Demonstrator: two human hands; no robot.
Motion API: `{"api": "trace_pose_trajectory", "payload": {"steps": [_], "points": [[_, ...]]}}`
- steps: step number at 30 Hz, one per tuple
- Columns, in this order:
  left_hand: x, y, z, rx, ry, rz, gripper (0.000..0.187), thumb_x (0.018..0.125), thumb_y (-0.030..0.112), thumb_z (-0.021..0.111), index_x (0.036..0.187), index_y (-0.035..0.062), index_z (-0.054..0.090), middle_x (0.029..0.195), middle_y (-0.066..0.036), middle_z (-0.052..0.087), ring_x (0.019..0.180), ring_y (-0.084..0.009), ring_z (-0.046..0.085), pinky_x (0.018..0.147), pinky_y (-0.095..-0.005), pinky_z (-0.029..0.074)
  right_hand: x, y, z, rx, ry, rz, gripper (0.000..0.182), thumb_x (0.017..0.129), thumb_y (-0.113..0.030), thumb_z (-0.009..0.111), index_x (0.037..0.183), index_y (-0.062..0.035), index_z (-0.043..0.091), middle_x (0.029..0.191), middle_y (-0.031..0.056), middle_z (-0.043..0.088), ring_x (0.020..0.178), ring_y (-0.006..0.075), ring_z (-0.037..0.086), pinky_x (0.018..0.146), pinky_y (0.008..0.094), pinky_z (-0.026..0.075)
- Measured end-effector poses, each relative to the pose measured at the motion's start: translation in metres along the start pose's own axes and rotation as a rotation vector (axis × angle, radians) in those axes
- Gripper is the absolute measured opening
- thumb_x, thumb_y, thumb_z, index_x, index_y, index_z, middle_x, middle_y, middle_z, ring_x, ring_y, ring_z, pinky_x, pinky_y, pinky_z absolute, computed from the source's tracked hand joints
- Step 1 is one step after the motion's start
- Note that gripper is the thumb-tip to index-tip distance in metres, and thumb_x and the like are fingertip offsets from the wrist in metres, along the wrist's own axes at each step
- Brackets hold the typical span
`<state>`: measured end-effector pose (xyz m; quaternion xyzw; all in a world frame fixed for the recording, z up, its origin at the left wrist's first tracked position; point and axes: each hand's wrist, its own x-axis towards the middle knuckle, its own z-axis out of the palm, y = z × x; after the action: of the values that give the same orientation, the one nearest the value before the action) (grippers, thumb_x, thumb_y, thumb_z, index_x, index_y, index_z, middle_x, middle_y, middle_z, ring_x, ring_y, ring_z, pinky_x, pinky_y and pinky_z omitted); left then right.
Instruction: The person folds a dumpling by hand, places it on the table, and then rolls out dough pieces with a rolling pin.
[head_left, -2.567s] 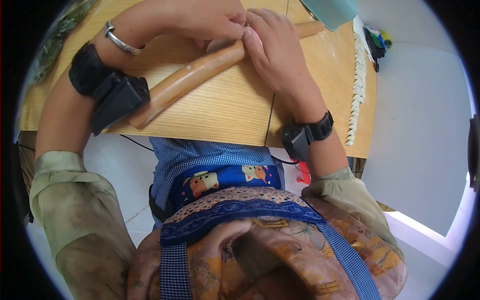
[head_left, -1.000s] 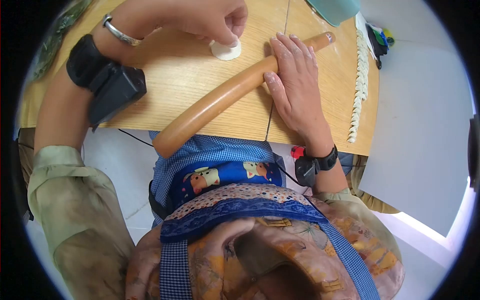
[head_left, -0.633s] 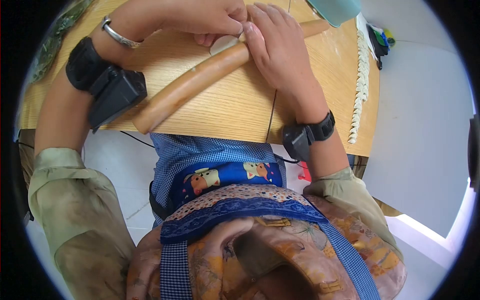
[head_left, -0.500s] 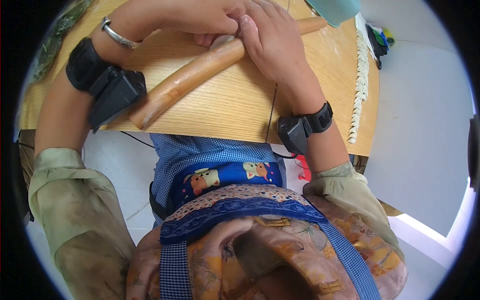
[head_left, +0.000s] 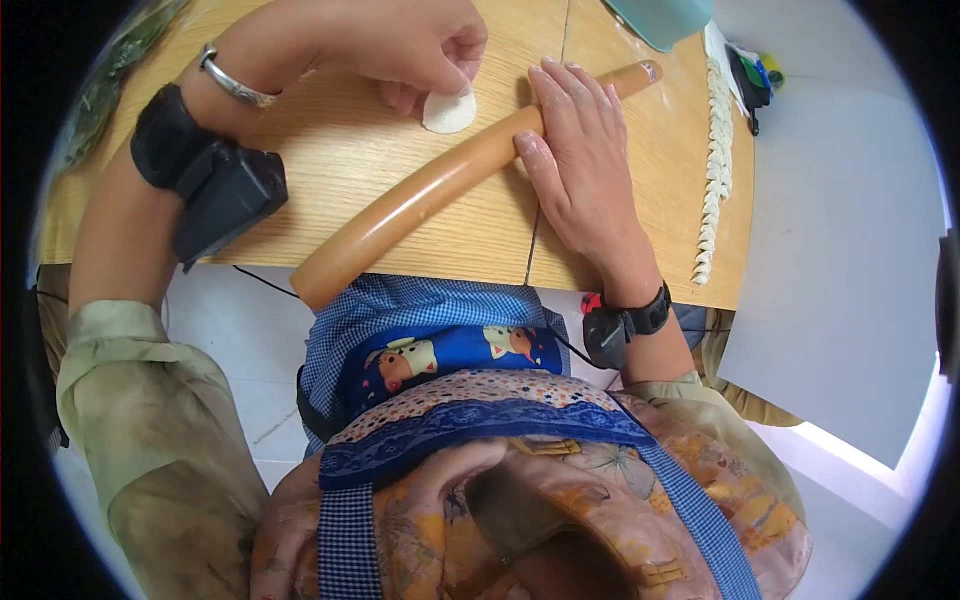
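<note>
My left hand (head_left: 435, 55) is closed in a pinch on the edge of a thin, round, white dough wrapper (head_left: 449, 113), just above the wooden table. A long, smooth wooden rolling pin (head_left: 415, 205) lies slantwise, its near end sticking out past the table's front edge. Across its far part rests my right hand (head_left: 585, 160), palm down, with straight fingers lying over the pin and the thumb apart. White flour dusts the right fingertips. A small gap separates the wrapper from the pin.
Along the table's (head_left: 640, 230) right edge runs a row of overlapping white dough pieces (head_left: 714, 180). A teal container (head_left: 665, 20) stands at the far right. Greens in a clear bag (head_left: 110, 80) lie at the left. Black devices (head_left: 235, 190) are strapped to both wrists.
My hands have moved apart, the left bringing the wrapper out from behind the rolling pin. The pin's near end has shifted right and toward me, over the edge. My right hand has moved slightly right.
</note>
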<state>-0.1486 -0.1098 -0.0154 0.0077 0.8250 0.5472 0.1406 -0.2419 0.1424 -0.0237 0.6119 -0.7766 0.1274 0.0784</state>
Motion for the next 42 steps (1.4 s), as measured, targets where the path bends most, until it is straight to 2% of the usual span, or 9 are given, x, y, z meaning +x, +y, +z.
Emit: {"api": "trace_pose_trajectory", "payload": {"steps": [13, 15, 17, 19, 26, 27, 28, 31, 42], "points": [[-0.005, 0.026, -0.006, 0.255, -0.017, -0.136, 0.029, 0.099, 0.017, 0.055, 0.089, -0.0062, 0.068, 0.075, -0.010, 0.068, 0.065, -0.0182, 0.062, 0.064, -0.0317, 0.053, 0.081, 0.003, 0.029, 0.024, 0.098, -0.077, 0.039, 0.101, -0.030, 0.051, 0.122, 0.0002, 0.064, 0.122, 0.0198, 0.067, 0.120, 0.0401, 0.058, 0.107, 0.0516, 0.040], [-0.010, 0.023, -0.013, 0.203, -0.034, -0.091, 0.027, 0.099, 0.016, 0.055, 0.091, -0.0059, 0.068, 0.075, -0.010, 0.069, 0.065, -0.0182, 0.062, 0.064, -0.0318, 0.053, 0.083, -0.001, 0.025, 0.067, 0.110, -0.109, 0.035, 0.101, -0.019, 0.049, 0.122, 0.0071, 0.059, 0.122, 0.0274, 0.063, 0.121, 0.0439, 0.056, 0.106, 0.0513, 0.042], [-0.011, 0.016, -0.011, 0.152, -0.047, -0.043, 0.025, 0.099, 0.016, 0.055, 0.092, -0.0056, 0.068, 0.075, -0.010, 0.069, 0.065, -0.0182, 0.063, 0.065, -0.0319, 0.053, 0.073, 0.002, 0.028, 0.056, 0.136, -0.098, 0.039, 0.101, -0.025, 0.050, 0.125, 0.0035, 0.061, 0.126, 0.0242, 0.064, 0.124, 0.0424, 0.056, 0.109, 0.0523, 0.039], [0.004, -0.009, 0.000, 0.164, 0.074, 0.166, 0.017, 0.086, 0.013, 0.069, 0.089, -0.0019, 0.062, 0.071, -0.004, 0.062, 0.062, -0.0139, 0.061, 0.055, -0.0258, 0.051, 0.060, 0.007, 0.030, 0.048, 0.160, -0.087, 0.042, 0.102, -0.031, 0.050, 0.128, -0.0002, 0.063, 0.129, 0.0211, 0.065, 0.127, 0.0408, 0.056, 0.112, 0.0533, 0.036], [0.004, -0.005, -0.004, 0.357, 0.096, 0.245, 0.014, 0.085, 0.011, 0.067, 0.087, -0.0022, 0.062, 0.077, -0.004, 0.063, 0.065, -0.0129, 0.057, 0.060, -0.0297, 0.048, -0.001, 0.004, 0.005, 0.035, 0.027, 0.014, 0.054, 0.103, -0.034, 0.052, 0.146, -0.0009, 0.051, 0.148, 0.0200, 0.053, 0.143, 0.0397, 0.042, 0.123, 0.0560, 0.022], [-0.001, 0.013, -0.007, 0.312, 0.042, 0.080, 0.017, 0.092, 0.013, 0.061, 0.091, -0.0038, 0.064, 0.076, -0.007, 0.066, 0.066, -0.0153, 0.061, 0.062, -0.0301, 0.051, -0.004, 0.003, 0.004, 0.012, 0.014, 0.025, 0.055, 0.103, -0.034, 0.053, 0.146, -0.0006, 0.050, 0.148, 0.0196, 0.052, 0.144, 0.0393, 0.041, 0.123, 0.0555, 0.022], [-0.006, 0.025, -0.010, 0.266, -0.012, -0.084, 0.022, 0.098, 0.015, 0.056, 0.095, -0.0054, 0.066, 0.075, -0.010, 0.069, 0.067, -0.0177, 0.065, 0.064, -0.0306, 0.054, -0.004, 0.003, 0.004, 0.012, 0.014, 0.026, 0.055, 0.103, -0.034, 0.053, 0.146, -0.0006, 0.050, 0.148, 0.0196, 0.052, 0.144, 0.0393, 0.041, 0.123, 0.0555, 0.022], [-0.020, 0.027, -0.011, 0.124, -0.047, 0.031, 0.021, 0.099, 0.014, 0.057, 0.097, -0.0050, 0.065, 0.076, -0.010, 0.070, 0.068, -0.0170, 0.067, 0.063, -0.0289, 0.054, 0.000, 0.003, 0.005, 0.015, 0.025, 0.012, 0.055, 0.103, -0.035, 0.053, 0.146, -0.0008, 0.051, 0.147, 0.0198, 0.053, 0.143, 0.0392, 0.042, 0.123, 0.0555, 0.022], [-0.007, 0.020, -0.009, 0.149, -0.028, -0.048, 0.030, 0.100, 0.018, 0.054, 0.087, -0.0060, 0.067, 0.071, -0.011, 0.069, 0.062, -0.0191, 0.066, 0.062, -0.0309, 0.054, 0.075, 0.007, 0.031, 0.028, 0.034, -0.035, 0.043, 0.102, -0.032, 0.050, 0.129, -0.0007, 0.063, 0.132, 0.0198, 0.063, 0.129, 0.0393, 0.054, 0.115, 0.0581, 0.034]]}}
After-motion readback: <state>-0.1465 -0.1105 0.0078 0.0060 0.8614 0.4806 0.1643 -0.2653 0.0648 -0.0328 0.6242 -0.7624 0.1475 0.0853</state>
